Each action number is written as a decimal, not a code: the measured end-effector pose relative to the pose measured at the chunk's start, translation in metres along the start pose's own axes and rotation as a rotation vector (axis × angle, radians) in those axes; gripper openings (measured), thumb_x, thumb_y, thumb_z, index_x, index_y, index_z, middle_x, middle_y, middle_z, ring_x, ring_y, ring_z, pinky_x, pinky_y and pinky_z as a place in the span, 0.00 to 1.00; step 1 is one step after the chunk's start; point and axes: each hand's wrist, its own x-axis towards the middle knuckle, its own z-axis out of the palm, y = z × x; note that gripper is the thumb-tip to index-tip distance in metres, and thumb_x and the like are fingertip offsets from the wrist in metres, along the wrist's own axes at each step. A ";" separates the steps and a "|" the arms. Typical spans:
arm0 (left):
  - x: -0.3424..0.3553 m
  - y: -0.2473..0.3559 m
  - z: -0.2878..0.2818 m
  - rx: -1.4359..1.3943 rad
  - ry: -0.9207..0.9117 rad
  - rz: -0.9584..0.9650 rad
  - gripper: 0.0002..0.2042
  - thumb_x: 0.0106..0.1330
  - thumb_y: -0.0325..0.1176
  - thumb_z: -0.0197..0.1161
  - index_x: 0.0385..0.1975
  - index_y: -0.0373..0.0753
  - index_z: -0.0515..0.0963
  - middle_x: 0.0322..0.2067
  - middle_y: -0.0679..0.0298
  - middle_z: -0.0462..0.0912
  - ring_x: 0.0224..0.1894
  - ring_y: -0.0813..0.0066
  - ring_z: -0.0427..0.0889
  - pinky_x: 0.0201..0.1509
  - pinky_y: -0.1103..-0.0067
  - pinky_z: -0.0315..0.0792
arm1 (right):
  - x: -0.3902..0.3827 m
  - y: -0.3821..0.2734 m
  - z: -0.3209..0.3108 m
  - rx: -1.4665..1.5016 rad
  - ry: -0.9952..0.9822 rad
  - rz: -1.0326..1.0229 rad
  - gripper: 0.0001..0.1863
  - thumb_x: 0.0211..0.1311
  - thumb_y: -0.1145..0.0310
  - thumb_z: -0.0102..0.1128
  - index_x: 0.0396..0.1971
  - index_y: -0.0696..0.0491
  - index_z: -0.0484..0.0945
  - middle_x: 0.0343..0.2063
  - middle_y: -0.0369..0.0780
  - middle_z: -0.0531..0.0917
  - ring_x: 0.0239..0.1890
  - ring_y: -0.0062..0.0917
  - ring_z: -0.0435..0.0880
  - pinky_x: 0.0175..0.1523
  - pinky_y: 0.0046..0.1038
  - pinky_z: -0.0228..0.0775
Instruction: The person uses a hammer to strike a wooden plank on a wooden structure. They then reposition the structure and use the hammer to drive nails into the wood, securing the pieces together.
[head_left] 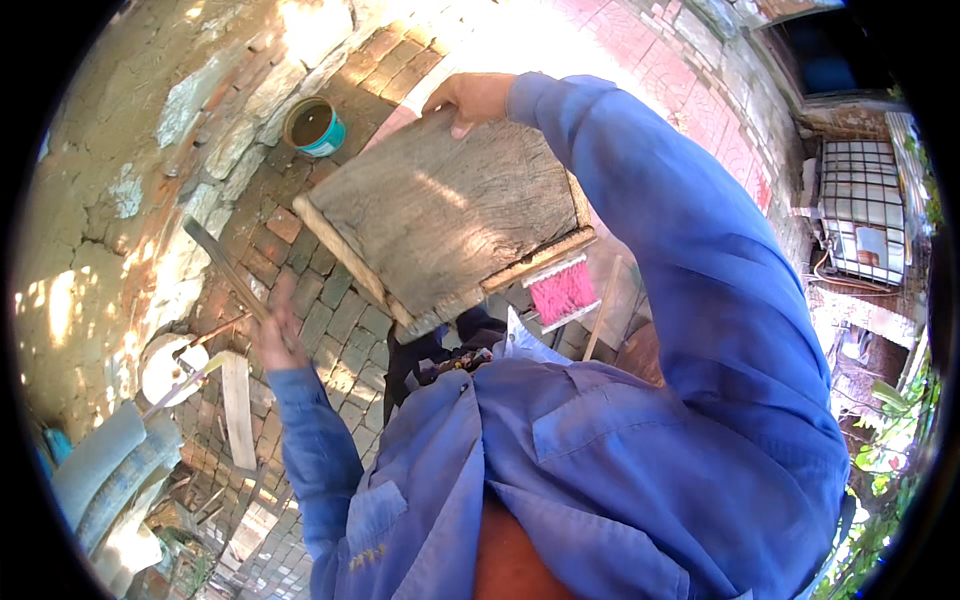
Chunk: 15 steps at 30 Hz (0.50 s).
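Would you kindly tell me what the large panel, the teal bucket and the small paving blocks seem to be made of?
Large panel: wood, seemingly unvarnished, given its visible grain and dull surface. Teal bucket: probably smooth plastic, judging by its bright wall, though painted metal is possible. Small paving blocks: likely matt brick, from their reddish and grey tones.

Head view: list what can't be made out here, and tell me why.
All in the head view:
- Underside of the wooden panel: turned away, hidden by its upper face.
- Fingertips of the right hand: hidden by the panel's far edge.
- Exact grip of the left hand on the stick: blurred.
- Contents of the teal bucket: too small and shaded.
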 end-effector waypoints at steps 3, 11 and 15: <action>0.045 -0.012 0.066 0.172 0.049 0.023 0.15 0.63 0.28 0.55 0.49 0.35 0.67 0.59 0.40 0.76 0.65 0.58 0.72 0.74 0.69 0.56 | 0.000 0.015 -0.011 0.039 -0.100 -0.020 0.36 0.47 0.79 0.73 0.61 0.55 0.76 0.51 0.48 0.84 0.52 0.39 0.83 0.59 0.38 0.74; 0.086 -0.044 0.166 0.248 -0.393 -0.146 0.19 0.57 0.27 0.56 0.49 0.30 0.71 0.51 0.51 0.82 0.49 0.70 0.78 0.58 0.76 0.69 | 0.003 0.069 -0.044 -0.004 -0.214 -0.019 0.36 0.40 0.81 0.76 0.57 0.54 0.80 0.51 0.45 0.84 0.54 0.37 0.82 0.57 0.37 0.74; 0.108 -0.061 0.180 0.523 -0.400 -0.170 0.19 0.54 0.31 0.61 0.44 0.28 0.76 0.42 0.54 0.82 0.45 0.70 0.79 0.53 0.77 0.72 | 0.020 0.081 -0.058 -0.112 -0.233 -0.172 0.32 0.39 0.77 0.77 0.52 0.56 0.81 0.43 0.46 0.86 0.48 0.36 0.83 0.54 0.38 0.74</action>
